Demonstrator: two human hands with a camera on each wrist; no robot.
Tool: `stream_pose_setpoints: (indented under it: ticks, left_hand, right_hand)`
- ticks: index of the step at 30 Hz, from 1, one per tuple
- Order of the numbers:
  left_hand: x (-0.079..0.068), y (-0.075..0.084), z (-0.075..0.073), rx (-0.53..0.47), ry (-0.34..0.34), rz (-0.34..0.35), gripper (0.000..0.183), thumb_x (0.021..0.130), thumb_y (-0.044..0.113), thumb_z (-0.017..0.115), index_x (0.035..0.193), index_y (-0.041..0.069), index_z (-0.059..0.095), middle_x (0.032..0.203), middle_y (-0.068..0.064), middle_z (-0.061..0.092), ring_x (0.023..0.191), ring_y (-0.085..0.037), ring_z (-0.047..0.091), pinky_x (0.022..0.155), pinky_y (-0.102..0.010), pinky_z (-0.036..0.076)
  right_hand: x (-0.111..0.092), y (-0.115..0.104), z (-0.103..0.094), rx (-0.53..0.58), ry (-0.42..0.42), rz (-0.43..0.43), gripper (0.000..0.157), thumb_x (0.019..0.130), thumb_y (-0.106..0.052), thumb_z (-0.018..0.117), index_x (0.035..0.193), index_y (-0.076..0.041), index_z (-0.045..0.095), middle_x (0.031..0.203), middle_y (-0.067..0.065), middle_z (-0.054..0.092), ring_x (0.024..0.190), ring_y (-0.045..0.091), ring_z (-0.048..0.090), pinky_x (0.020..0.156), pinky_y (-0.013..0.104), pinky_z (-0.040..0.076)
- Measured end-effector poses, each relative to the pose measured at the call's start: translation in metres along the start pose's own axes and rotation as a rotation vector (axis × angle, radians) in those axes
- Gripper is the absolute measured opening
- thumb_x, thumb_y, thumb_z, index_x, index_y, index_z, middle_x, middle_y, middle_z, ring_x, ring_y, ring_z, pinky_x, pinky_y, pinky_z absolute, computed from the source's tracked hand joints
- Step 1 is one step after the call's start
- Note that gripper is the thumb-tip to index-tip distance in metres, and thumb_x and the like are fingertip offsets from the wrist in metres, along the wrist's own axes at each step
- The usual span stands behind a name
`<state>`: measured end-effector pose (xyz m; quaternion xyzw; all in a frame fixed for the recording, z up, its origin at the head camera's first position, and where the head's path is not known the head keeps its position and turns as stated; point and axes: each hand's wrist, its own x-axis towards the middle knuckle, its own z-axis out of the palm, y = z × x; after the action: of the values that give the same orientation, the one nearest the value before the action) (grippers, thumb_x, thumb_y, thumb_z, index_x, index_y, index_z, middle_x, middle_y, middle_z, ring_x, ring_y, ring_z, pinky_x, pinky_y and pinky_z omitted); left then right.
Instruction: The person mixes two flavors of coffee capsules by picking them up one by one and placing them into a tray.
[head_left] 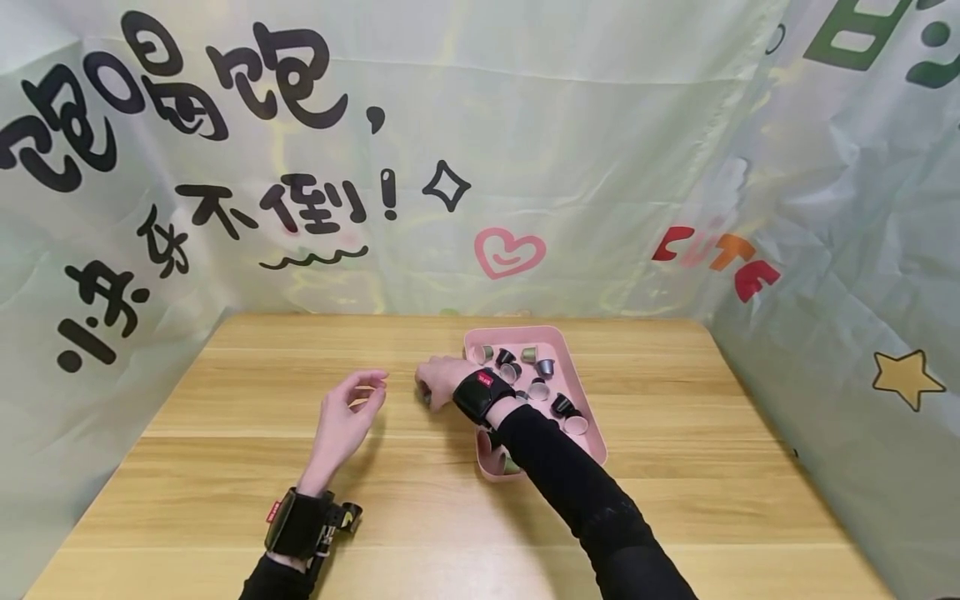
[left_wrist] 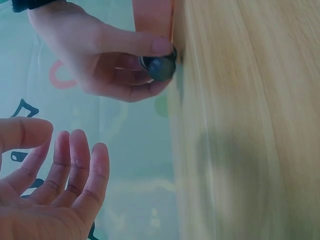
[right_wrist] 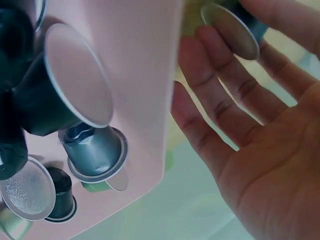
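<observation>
My right hand (head_left: 444,379) is just left of the pink tray (head_left: 512,335), over the wooden table. Between thumb and fingers it pinches a dark coffee capsule (left_wrist: 162,70); the capsule's pale round lid (right_wrist: 231,31) shows in the right wrist view. My left hand (head_left: 345,427) hovers above the table further left, fingers loosely bent and nothing in them. Several coffee capsules lie loose in the tray, among them a blue-grey one (head_left: 545,367) and a black one (head_left: 562,405). The right forearm covers part of the tray.
The wooden table (head_left: 660,400) reaches back to a printed cloth backdrop (head_left: 600,150), which also stands along the right side (head_left: 840,317). The tray has raised walls. Both wrists wear black straps, and the left strap carries a small camera (head_left: 347,517).
</observation>
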<state>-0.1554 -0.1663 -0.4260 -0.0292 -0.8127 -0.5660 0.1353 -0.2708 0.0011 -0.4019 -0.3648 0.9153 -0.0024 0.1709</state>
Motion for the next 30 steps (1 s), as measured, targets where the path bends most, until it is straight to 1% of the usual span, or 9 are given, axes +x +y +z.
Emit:
stream_pose_setpoints:
  ticks: [3,7,10,12,15,16,19,22,30]
  left_hand:
    - [0.0,0.0,0.0,-0.001,-0.002,-0.003,0.023,0.098,0.005,0.061,0.119,0.006,0.068,0.115,-0.021,0.069,0.103,-0.028,0.068,0.083,-0.012,0.054]
    - [0.001,0.0,0.0,0.006,-0.008,-0.001,0.024,0.098,0.006,0.061,0.12,0.006,0.068,0.116,-0.021,0.069,0.103,-0.027,0.068,0.083,-0.012,0.054]
    - [0.001,-0.001,0.0,0.007,-0.011,-0.004,0.024,0.097,0.005,0.062,0.121,0.005,0.068,0.117,-0.02,0.069,0.103,-0.026,0.068,0.083,-0.011,0.054]
    - [0.001,-0.001,0.0,0.006,-0.012,-0.008,0.025,0.097,0.005,0.062,0.121,0.005,0.068,0.117,-0.02,0.069,0.102,-0.025,0.068,0.083,-0.011,0.055]
    - [0.001,0.0,0.001,0.002,-0.014,-0.016,0.024,0.097,0.005,0.063,0.12,0.006,0.068,0.117,-0.019,0.07,0.101,-0.024,0.067,0.083,-0.012,0.055]
    - [0.001,0.0,0.001,-0.001,-0.015,-0.018,0.024,0.097,0.004,0.063,0.12,0.006,0.069,0.116,-0.018,0.07,0.101,-0.024,0.067,0.083,-0.012,0.055]
    - [0.0,0.0,0.001,-0.005,-0.024,-0.021,0.024,0.096,0.004,0.063,0.12,0.006,0.068,0.116,-0.019,0.07,0.101,-0.025,0.067,0.083,-0.012,0.055]
    - [0.0,-0.001,0.002,-0.016,-0.035,-0.024,0.025,0.096,0.002,0.063,0.12,0.006,0.068,0.117,-0.021,0.069,0.102,-0.026,0.067,0.084,-0.012,0.055]
    - [0.0,-0.001,0.003,-0.02,-0.05,-0.025,0.026,0.096,0.002,0.062,0.121,0.005,0.067,0.118,-0.022,0.068,0.104,-0.026,0.067,0.085,-0.012,0.055]
  right_hand:
    - [-0.006,0.001,-0.004,0.037,0.006,-0.036,0.02,0.076,-0.006,0.078,0.094,-0.015,0.074,0.091,-0.003,0.069,0.079,0.012,0.056,0.064,0.02,0.043]
    - [-0.015,0.003,-0.011,0.102,0.034,-0.109,0.021,0.075,-0.005,0.079,0.094,-0.014,0.075,0.095,0.001,0.072,0.081,0.012,0.056,0.066,0.02,0.044]
    - [-0.021,0.007,-0.014,0.171,0.044,-0.175,0.02,0.076,-0.001,0.078,0.093,-0.01,0.075,0.093,0.003,0.071,0.074,0.009,0.053,0.063,0.018,0.042]
    - [-0.027,0.01,-0.017,0.225,0.038,-0.204,0.021,0.076,0.002,0.076,0.095,-0.008,0.074,0.089,0.001,0.069,0.068,0.006,0.051,0.06,0.015,0.041]
    - [-0.036,0.015,-0.02,0.288,0.029,-0.212,0.024,0.077,0.003,0.075,0.099,-0.008,0.074,0.079,-0.002,0.065,0.061,0.003,0.048,0.055,0.014,0.039]
    - [-0.04,0.017,-0.021,0.3,0.031,-0.213,0.025,0.077,0.002,0.076,0.1,-0.008,0.074,0.078,-0.003,0.064,0.062,0.003,0.048,0.055,0.014,0.039]
    - [-0.051,0.021,-0.022,0.313,0.058,-0.195,0.026,0.079,-0.001,0.076,0.103,-0.01,0.075,0.081,-0.003,0.067,0.066,0.004,0.051,0.059,0.015,0.042]
    - [-0.063,0.027,-0.022,0.323,0.102,-0.198,0.027,0.081,-0.001,0.075,0.105,-0.011,0.075,0.089,-0.001,0.071,0.072,0.005,0.055,0.065,0.016,0.046]
    - [-0.096,0.046,-0.016,0.389,0.215,-0.205,0.026,0.083,-0.006,0.08,0.107,-0.011,0.074,0.093,-0.001,0.07,0.078,0.006,0.058,0.073,0.019,0.051]
